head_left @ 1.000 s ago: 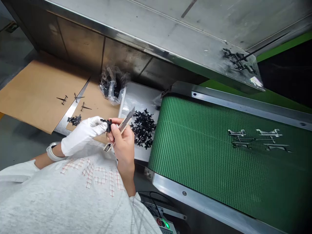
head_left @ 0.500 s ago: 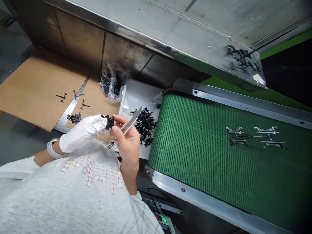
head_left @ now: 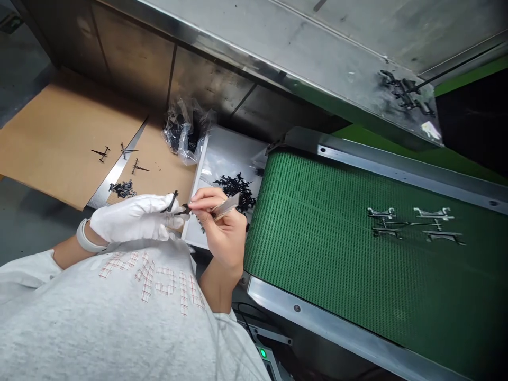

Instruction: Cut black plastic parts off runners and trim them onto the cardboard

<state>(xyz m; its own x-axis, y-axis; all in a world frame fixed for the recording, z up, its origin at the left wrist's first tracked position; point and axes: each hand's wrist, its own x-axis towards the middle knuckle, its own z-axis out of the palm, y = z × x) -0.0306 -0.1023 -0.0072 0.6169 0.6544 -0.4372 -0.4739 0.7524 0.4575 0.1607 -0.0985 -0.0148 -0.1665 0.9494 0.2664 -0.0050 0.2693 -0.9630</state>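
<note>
My left hand (head_left: 133, 218), in a white glove, pinches a small black plastic part (head_left: 173, 203) in front of my chest. My bare right hand (head_left: 222, 233) grips a flat cutting blade (head_left: 226, 206), and its fingertips touch the same black part. A heap of similar black parts (head_left: 235, 189) lies on a white tray (head_left: 222, 153) just beyond my hands. A moulded black frame of parts (head_left: 413, 225) rests on the green conveyor belt (head_left: 337, 248) to the right.
Cardboard sheets (head_left: 51, 143) at the left carry a few black sprue pieces (head_left: 119, 154) and a small pile of bits (head_left: 121, 188). A clear bag of parts (head_left: 184, 135) stands behind the tray. More black scraps (head_left: 405, 92) lie on the steel ledge. A green lamp (head_left: 262, 353) glows below.
My hands dropped lower and the right hand turned, laying the blade flatter. The black part tilted between my fingers. The view shifted slightly.
</note>
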